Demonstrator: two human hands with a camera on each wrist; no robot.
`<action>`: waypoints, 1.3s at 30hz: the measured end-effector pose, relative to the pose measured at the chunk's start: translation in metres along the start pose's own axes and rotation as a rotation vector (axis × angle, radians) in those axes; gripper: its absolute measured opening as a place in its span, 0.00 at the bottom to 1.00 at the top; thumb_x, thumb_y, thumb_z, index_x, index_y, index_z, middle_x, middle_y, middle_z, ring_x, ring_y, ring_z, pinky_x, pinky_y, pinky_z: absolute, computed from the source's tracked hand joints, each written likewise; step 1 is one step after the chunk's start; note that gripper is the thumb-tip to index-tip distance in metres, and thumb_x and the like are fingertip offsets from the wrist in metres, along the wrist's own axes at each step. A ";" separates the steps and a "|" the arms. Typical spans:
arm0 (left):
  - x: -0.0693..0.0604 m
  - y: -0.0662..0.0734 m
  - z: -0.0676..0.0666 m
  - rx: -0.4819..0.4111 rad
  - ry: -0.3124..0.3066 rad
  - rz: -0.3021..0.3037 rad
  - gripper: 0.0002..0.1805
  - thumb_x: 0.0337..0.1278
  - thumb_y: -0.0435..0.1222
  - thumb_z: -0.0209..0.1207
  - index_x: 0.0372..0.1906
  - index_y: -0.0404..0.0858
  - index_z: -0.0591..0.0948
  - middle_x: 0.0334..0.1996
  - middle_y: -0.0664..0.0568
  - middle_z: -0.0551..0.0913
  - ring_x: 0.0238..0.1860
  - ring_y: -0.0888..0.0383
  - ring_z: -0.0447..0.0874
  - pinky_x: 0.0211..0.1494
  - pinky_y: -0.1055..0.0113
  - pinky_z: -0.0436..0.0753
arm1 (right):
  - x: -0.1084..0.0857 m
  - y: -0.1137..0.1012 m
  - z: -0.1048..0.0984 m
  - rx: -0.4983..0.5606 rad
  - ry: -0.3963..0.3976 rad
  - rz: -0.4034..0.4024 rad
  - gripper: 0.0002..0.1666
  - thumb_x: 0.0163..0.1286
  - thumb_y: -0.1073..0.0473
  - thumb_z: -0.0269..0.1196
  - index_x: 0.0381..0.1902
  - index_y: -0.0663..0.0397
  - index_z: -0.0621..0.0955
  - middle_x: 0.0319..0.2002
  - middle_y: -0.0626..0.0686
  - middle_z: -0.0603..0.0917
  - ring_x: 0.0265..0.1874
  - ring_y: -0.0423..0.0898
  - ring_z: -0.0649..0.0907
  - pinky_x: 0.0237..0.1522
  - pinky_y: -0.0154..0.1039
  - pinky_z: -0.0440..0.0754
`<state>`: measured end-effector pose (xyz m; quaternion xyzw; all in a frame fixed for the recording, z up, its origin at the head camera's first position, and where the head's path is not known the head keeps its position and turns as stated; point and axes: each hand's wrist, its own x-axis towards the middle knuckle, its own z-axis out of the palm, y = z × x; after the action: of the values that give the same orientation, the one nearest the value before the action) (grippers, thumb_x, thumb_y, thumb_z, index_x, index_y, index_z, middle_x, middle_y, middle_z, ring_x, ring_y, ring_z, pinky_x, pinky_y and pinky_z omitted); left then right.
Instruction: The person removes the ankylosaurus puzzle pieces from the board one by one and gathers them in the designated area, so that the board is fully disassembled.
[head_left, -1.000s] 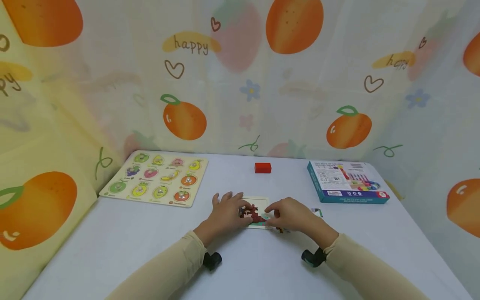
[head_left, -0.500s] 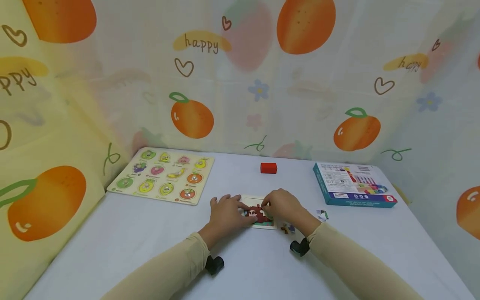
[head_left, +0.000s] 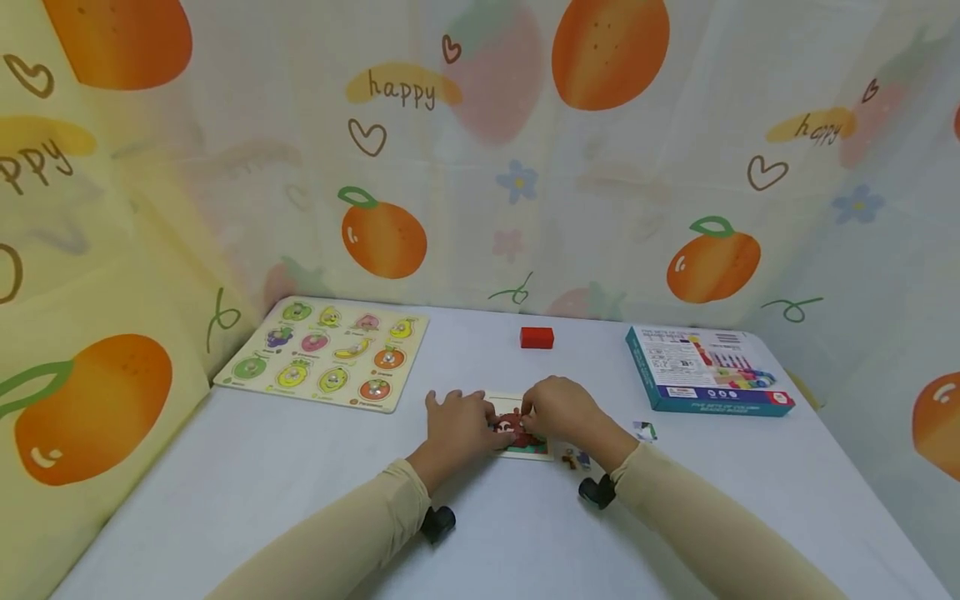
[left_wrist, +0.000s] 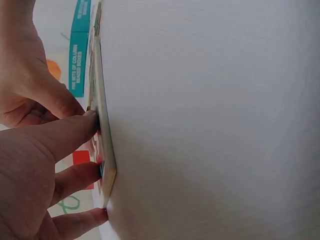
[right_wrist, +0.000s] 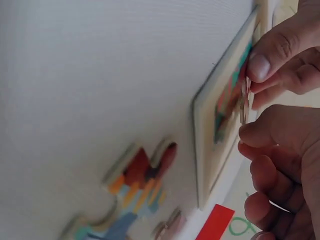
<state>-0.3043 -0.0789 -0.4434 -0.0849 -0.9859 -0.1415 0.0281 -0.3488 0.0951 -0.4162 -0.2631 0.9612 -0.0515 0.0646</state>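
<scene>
A small jigsaw puzzle in a pale wooden frame [head_left: 534, 456] lies on the white table, showing a reddish-brown figure over green. My left hand [head_left: 457, 429] rests on its left side; in the left wrist view the thumb [left_wrist: 75, 131] presses the puzzle and other fingertips touch its edge. From the right, my right hand [head_left: 566, 408] reaches over the frame, pinching a thin puzzle piece [right_wrist: 244, 109] between thumb and index finger at the picture's surface. Fingers hide much of the picture. Loose puzzle pieces [head_left: 576, 459] lie near the frame's lower right corner.
Another loose piece [head_left: 645, 431] lies further right. A fruit puzzle board [head_left: 318, 354] stands back left, a red block [head_left: 537, 337] back centre, a teal-edged box [head_left: 708, 371] back right. A fruit-printed curtain [head_left: 457, 250] hangs behind the table.
My right hand has moved left over the puzzle, uncovering the loose pieces near its corner. My left hand has shifted slightly right on the frame. The head view has turned slightly left.
</scene>
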 end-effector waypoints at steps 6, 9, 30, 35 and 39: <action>0.002 -0.001 -0.002 0.035 0.005 0.017 0.20 0.44 0.64 0.67 0.26 0.53 0.85 0.32 0.60 0.79 0.40 0.51 0.77 0.60 0.30 0.58 | -0.005 0.004 -0.012 0.010 0.005 0.020 0.08 0.58 0.49 0.70 0.34 0.44 0.88 0.24 0.39 0.80 0.27 0.42 0.75 0.32 0.37 0.76; 0.003 -0.001 -0.002 0.052 0.005 0.016 0.21 0.44 0.65 0.66 0.30 0.52 0.86 0.34 0.59 0.80 0.42 0.50 0.77 0.60 0.31 0.58 | -0.017 0.016 -0.021 0.067 -0.001 0.051 0.07 0.59 0.50 0.69 0.34 0.43 0.88 0.23 0.40 0.79 0.28 0.42 0.75 0.30 0.37 0.76; -0.001 -0.008 0.006 -0.004 -0.022 0.022 0.15 0.49 0.58 0.67 0.35 0.54 0.87 0.60 0.51 0.78 0.62 0.41 0.70 0.64 0.28 0.49 | -0.106 0.098 0.000 0.188 -0.071 0.140 0.05 0.56 0.54 0.73 0.27 0.35 0.85 0.20 0.40 0.76 0.25 0.41 0.74 0.27 0.37 0.75; -0.004 -0.012 0.004 -0.041 -0.020 0.049 0.15 0.51 0.54 0.68 0.42 0.54 0.88 0.61 0.51 0.78 0.63 0.42 0.70 0.64 0.30 0.51 | -0.101 0.090 -0.011 0.190 -0.039 0.095 0.03 0.59 0.55 0.72 0.32 0.41 0.88 0.23 0.39 0.78 0.26 0.41 0.75 0.28 0.36 0.76; -0.007 -0.012 0.003 -0.055 0.011 0.066 0.16 0.52 0.53 0.68 0.44 0.53 0.87 0.59 0.51 0.79 0.61 0.45 0.74 0.64 0.32 0.54 | -0.085 0.069 -0.019 0.210 0.004 0.071 0.06 0.62 0.54 0.70 0.37 0.45 0.89 0.28 0.39 0.83 0.28 0.40 0.77 0.29 0.36 0.77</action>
<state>-0.2997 -0.0904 -0.4499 -0.1175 -0.9781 -0.1682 0.0361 -0.3133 0.1988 -0.3979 -0.2205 0.9594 -0.1501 0.0915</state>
